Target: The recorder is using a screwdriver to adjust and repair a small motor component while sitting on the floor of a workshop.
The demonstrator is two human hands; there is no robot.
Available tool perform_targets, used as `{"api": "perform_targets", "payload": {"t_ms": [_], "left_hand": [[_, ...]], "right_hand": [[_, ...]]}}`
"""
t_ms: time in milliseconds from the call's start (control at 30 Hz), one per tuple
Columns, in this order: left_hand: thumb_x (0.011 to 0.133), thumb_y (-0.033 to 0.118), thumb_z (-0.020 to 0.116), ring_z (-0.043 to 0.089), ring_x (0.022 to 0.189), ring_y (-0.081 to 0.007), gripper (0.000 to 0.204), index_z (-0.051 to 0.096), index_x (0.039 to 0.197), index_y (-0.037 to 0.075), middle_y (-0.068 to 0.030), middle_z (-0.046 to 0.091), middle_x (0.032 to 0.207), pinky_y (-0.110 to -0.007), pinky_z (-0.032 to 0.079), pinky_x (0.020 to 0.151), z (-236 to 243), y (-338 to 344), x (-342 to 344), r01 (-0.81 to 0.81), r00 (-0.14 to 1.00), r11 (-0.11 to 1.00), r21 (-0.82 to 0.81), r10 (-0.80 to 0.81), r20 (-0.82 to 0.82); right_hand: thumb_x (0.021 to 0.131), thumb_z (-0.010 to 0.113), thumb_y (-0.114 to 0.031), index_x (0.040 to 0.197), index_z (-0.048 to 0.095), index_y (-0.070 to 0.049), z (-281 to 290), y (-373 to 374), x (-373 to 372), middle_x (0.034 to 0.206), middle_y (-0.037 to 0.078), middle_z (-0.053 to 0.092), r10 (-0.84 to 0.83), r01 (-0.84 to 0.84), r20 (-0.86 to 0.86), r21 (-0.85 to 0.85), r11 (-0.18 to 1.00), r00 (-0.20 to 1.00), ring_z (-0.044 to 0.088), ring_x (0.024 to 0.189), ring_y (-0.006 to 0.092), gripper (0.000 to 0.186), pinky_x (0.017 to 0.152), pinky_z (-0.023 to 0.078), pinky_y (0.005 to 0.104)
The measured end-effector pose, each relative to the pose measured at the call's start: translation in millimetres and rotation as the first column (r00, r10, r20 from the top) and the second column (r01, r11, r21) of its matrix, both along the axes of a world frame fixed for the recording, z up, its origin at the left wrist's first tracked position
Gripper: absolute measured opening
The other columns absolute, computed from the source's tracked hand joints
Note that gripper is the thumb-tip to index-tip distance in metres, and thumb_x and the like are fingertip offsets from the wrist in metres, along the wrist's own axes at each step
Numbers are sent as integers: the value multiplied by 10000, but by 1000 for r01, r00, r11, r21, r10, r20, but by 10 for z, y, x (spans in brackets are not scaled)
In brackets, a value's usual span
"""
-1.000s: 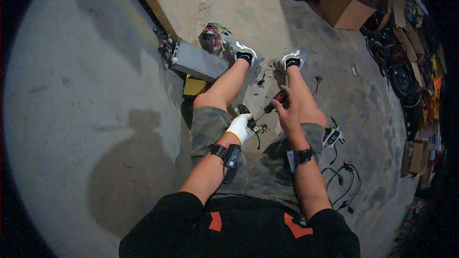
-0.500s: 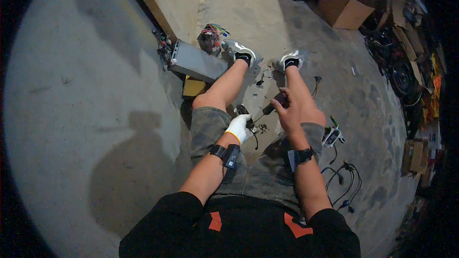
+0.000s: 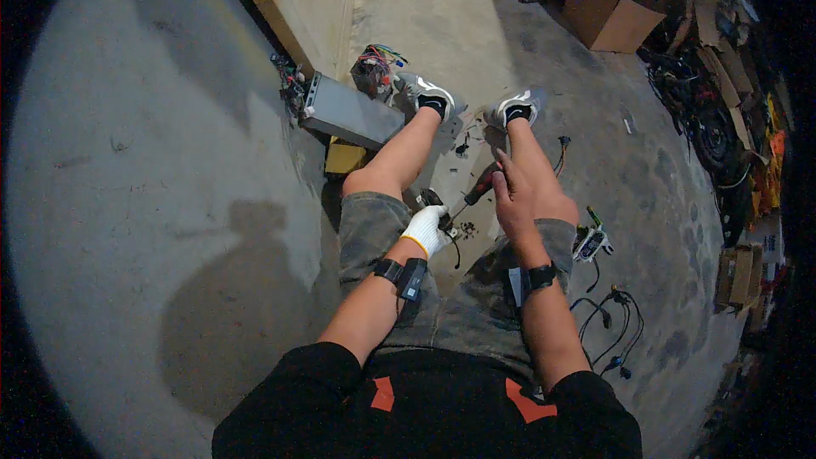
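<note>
My left hand (image 3: 424, 230), in a white glove, is closed around a small black part (image 3: 431, 198) with a thin dark cable (image 3: 457, 252) hanging from it. A screwdriver (image 3: 482, 186) with a dark and red handle slants between my hands, its shaft pointing down-left at the part. Whether the tip touches the part is too small to tell. My bare right hand (image 3: 515, 203) has the handle against its fingers, with the fingers stretched rather straight along it. Just right of the glove, a cluster of small dark bits (image 3: 467, 229) lies on the floor.
A grey metal case (image 3: 355, 109) rests beyond my left knee, against a yellow box (image 3: 345, 155). Behind it sits a metal box with coloured wires (image 3: 374, 68). Loose black cables (image 3: 625, 323) and a white-and-black part (image 3: 588, 244) lie right. A cardboard box (image 3: 612, 8) stands far right.
My right hand has turned and its fingers have straightened upward along the screwdriver, whose handle shows more red now. The left hand and the black part have hardly moved.
</note>
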State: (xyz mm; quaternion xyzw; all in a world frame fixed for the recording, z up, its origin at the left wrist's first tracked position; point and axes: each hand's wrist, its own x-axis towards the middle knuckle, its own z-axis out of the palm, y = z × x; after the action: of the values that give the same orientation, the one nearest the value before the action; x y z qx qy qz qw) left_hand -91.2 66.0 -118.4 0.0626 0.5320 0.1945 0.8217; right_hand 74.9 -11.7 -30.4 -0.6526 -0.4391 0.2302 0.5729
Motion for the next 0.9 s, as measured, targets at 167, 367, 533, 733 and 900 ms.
{"api": "perform_targets", "payload": {"t_ms": [167, 367, 533, 733, 900], "left_hand": [[937, 113, 563, 553, 898, -310, 153, 573, 1085, 76, -124, 598, 978, -526, 490, 773, -3, -36, 16, 27, 999, 1000, 4, -27, 30], [944, 130, 564, 561, 907, -287, 148, 589, 1075, 67, -112, 612, 957, -516, 488, 775, -166, -8, -32, 61, 994, 998, 20, -63, 89], [944, 138, 569, 553, 877, -276, 110, 575, 1027, 65, -99, 586, 915, -504, 488, 776, 294, -69, 15, 6, 996, 999, 52, -11, 83], [938, 120, 580, 551, 838, -279, 115, 560, 1039, 67, -97, 574, 920, -501, 498, 774, 187, -50, -18, 33, 998, 999, 40, -35, 53], [933, 117, 585, 556, 825, -274, 121, 564, 1044, 73, -92, 576, 902, -496, 518, 758, 75, -77, -13, 42, 998, 994, 106, -46, 42]], "right_hand": [[912, 694, -147, 1367, 513, -11, -35, -20, -16, 1063, 91, 653, 57, -45, -125, 96, 994, 990, 629, 975, 159, 508, 887, 499, 292], [948, 628, -66, 1402, 446, 10, 114, 32, -115, 1116, 63, 598, 58, -53, -191, 30, 998, 980, 572, 994, 129, 496, 869, 474, 257], [919, 631, -16, 1437, 397, -35, 170, -39, -163, 1117, 84, 593, 132, -81, -311, 172, 982, 941, 618, 1046, 189, 569, 931, 499, 327], [915, 621, 4, 1455, 359, -61, 5, 16, -104, 1168, 105, 592, 175, -116, -367, 177, 977, 914, 632, 1046, 217, 603, 953, 502, 353], [879, 709, -72, 1407, 442, -71, -41, 48, -67, 1107, 93, 637, 35, -16, -250, 80, 997, 968, 637, 979, 178, 592, 892, 514, 321]]}}
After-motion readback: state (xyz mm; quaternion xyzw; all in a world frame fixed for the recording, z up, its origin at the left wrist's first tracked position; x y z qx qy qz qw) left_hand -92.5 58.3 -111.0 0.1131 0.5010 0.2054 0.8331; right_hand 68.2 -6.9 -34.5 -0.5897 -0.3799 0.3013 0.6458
